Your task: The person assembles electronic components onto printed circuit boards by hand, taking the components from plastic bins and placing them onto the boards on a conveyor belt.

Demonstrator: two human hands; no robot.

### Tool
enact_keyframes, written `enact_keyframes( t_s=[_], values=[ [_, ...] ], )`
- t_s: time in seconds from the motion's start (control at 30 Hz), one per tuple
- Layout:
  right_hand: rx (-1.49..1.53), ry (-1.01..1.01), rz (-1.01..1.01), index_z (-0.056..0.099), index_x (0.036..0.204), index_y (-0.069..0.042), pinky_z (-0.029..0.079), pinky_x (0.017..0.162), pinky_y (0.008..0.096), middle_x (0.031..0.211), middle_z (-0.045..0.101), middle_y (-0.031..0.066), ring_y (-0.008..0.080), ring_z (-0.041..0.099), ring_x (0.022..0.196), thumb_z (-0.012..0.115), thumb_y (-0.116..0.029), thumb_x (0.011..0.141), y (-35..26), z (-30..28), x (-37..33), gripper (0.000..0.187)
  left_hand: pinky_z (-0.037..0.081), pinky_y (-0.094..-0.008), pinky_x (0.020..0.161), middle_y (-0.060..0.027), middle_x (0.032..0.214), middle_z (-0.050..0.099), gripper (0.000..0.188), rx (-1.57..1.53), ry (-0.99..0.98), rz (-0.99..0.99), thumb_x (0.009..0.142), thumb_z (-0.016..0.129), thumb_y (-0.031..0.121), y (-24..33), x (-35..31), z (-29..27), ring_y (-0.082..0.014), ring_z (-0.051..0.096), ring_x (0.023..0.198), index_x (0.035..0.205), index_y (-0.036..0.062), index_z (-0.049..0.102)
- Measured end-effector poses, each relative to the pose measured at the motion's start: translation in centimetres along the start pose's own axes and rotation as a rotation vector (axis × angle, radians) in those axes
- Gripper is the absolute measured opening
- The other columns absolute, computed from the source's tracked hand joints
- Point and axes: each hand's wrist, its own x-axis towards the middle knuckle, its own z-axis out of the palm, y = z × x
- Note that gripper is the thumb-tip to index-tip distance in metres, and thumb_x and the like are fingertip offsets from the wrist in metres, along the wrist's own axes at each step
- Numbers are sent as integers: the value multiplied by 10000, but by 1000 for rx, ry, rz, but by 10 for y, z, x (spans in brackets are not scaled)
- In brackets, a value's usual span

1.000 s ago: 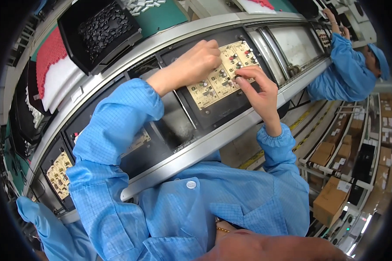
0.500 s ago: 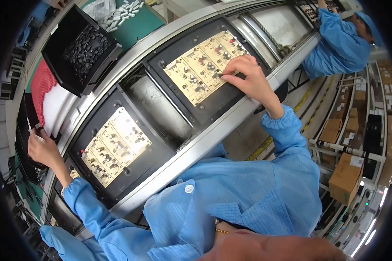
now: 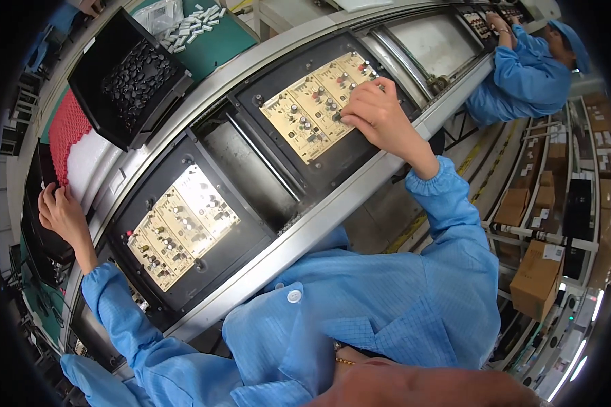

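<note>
**Hands wide apart along populated boards**

At far left, the left hand (image 3: 62, 214) reaches over a dark tray, its fingers bent; whether it grips anything cannot be told. Next comes a sloping black plastic bin (image 3: 88, 71) of small dark pieces. The left pale-yellow rectangular circuit panel (image 3: 195, 184) lies in a black fixture, already bearing upright cylindrical components. Farther right, the right pale-yellow circuit panel (image 3: 312, 110), similarly fitted with parts, sits in its own fixture. The right hand (image 3: 380, 119) is over its near side, thumb and fingertips drawn close, contents hidden. Unfilled spots are too small to judge.
</note>
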Motion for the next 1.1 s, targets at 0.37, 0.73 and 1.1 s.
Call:
enact_keyframes(
  t_s=[0.37, 0.73, 1.1],
  values=[
    [-46, -34, -86, 694, 925, -98, 329, 1045, 434, 908, 630, 25, 214, 612, 1008, 755, -126, 840, -3, 2, 3, 109, 417, -353, 933, 32, 1041, 711, 131, 13, 174, -80, 946, 674, 306, -15, -21, -9, -186, 632, 1088, 1008, 200, 721],
    [186, 280, -487, 698, 1053, -57, 478, 850, 404, 893, 662, 92, 286, 624, 928, 713, -142, 878, -63, 39, 192, 195, 425, -464, 846, -159, 931, 551, 316, -1549, -42, 388, 706, 574, -112, 244, -5, -187, -381, 514, 952, 996, 6, 613],
    [-593, -85, -500, 786, 729, -189, 88, 1251, 585, 852, 735, -15, 229, 583, 1143, 665, -201, 762, -117, 125, 293, 127, 425, -431, 848, -135, 993, 579, 428, -1467, -108, 562, 594, 647, -70, 257, -11, -194, -341, 524, 1015, 1009, 30, 661]
  ],
)
